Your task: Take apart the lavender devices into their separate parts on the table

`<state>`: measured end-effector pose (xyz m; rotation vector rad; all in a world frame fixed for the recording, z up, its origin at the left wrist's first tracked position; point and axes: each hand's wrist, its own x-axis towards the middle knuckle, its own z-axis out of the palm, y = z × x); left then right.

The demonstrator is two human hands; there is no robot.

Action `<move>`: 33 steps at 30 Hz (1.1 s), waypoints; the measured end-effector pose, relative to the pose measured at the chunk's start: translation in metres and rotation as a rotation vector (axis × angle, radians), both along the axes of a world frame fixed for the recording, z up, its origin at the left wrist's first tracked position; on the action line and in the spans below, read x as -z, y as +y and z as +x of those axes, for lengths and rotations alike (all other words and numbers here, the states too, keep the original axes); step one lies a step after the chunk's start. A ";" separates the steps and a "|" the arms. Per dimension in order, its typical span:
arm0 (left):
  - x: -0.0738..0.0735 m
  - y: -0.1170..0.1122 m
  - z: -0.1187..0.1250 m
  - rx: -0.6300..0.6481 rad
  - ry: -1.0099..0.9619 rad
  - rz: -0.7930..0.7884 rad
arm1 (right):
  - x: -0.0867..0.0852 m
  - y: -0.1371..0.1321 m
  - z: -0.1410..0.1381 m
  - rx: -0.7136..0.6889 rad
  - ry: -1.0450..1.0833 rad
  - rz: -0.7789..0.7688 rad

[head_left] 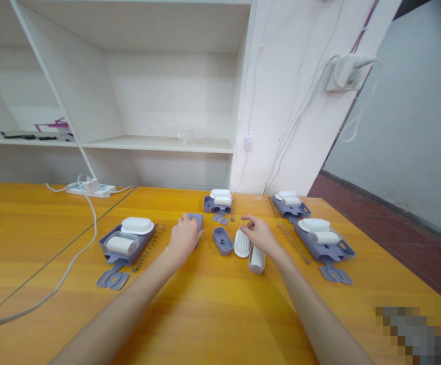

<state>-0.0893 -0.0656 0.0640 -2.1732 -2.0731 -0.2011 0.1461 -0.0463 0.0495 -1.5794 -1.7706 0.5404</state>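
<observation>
My left hand [184, 236] is closed around a grey-purple plastic part [196, 219], mostly hidden under the fingers. My right hand [259, 234] has its thumb and fingers curled together at a thin wire coil spring [239, 221], only faintly seen by the fingertips. Between the hands lie a small grey-purple tray [222, 241] with a stud in its middle and a white slotted oval piece [242, 244]. Below my right wrist, a clear case with a white roll [257, 259] rests on the table, partly covered by the hand.
Similar sets of parts lie around: a left set [129, 242], a back set [220, 200], and right sets [323, 238] with coil springs. A power strip [91, 189] and its white cable [87, 243] are at the left. White shelving [159, 144] stands behind the wooden table [190, 324].
</observation>
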 end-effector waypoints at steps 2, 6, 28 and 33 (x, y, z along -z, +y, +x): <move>0.007 0.019 0.000 -0.016 0.000 0.064 | 0.000 0.000 0.000 0.005 0.000 0.000; 0.017 0.050 -0.001 -0.038 -0.013 0.086 | 0.001 0.002 0.001 0.010 0.006 0.010; 0.015 0.120 -0.046 -0.451 0.020 0.015 | 0.001 0.003 0.005 0.058 -0.013 0.020; 0.016 0.106 -0.045 -0.410 0.068 0.095 | 0.001 0.004 0.007 0.081 -0.022 0.011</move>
